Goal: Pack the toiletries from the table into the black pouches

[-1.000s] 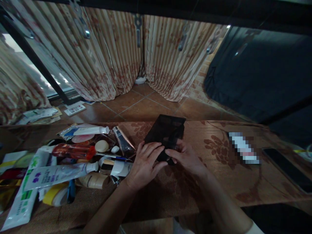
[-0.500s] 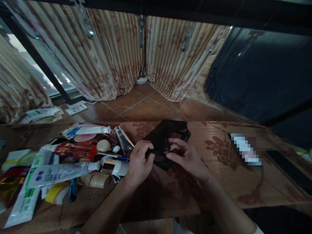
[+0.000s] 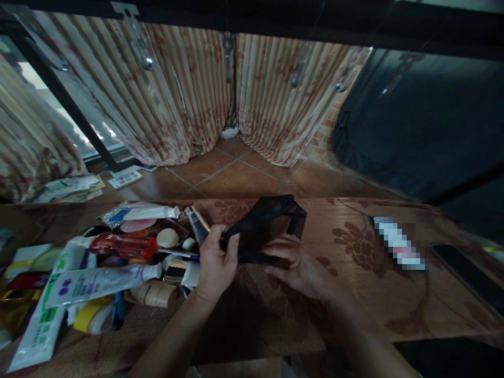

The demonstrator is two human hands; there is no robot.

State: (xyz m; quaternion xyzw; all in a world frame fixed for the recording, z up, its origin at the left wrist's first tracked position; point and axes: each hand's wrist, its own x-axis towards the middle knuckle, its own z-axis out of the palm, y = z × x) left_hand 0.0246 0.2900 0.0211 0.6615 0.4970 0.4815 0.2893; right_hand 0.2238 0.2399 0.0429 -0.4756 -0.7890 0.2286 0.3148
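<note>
1. Head view: the left hand (image 3: 214, 262) is pinching the near edge of the black mesh pouch (image 3: 262, 228), lifting it off the surface (image 3: 354, 294); the right hand (image 3: 299, 262) is lying spread and flat just beside the pouch.
2. The tubes and jars (image 3: 118, 257), left of the pouch, are lying unpacked; the pouch looks empty.

Floor: reddish-brown tiles (image 3: 236, 176), papers (image 3: 69, 188) lying at the left.
Curtains: striped beige curtains (image 3: 189, 94) with reddish flowers, hanging to the floor.
Window: daylight at the far left (image 3: 29, 76), crossed by a dark bar.
Right side: large dark cloth (image 3: 417, 115) over a brick wall (image 3: 321, 142).
Table: brown flowered tablecloth (image 3: 354, 262).
Light: dim.
</note>
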